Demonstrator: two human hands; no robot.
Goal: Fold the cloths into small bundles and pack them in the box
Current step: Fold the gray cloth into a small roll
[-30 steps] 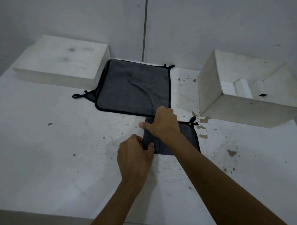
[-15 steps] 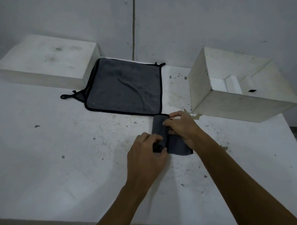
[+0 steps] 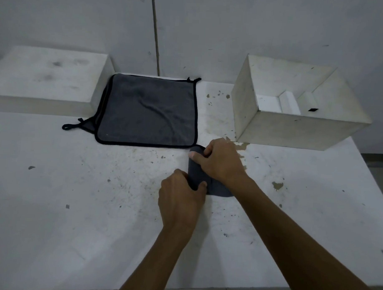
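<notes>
A small grey cloth bundle (image 3: 197, 173) is held on the tabletop (image 3: 75, 206), near centre, just in front of the flat cloth's near right corner. The left hand (image 3: 181, 201) is curled over the bundle's near end, thumb pressed on top; the right hand (image 3: 220, 162) is wrapped round its far end, so both grips are clamped on the cloth. Compared with a second ago, when a wider folded panel with a black-edged corner lay spread to the right, the cloth is now drawn in to a narrow roll — only a small grey flap shows beneath the right wrist. The fold is judged nearly finished, and the bundle seems close to ready for packing. The open white box (image 3: 295, 131) stands at the far right, well within reach. A flat grey cloth (image 3: 148, 113) with black trim lies unfolded at far centre, beside a white block (image 3: 47, 83) on the left — more folding is left.
</notes>
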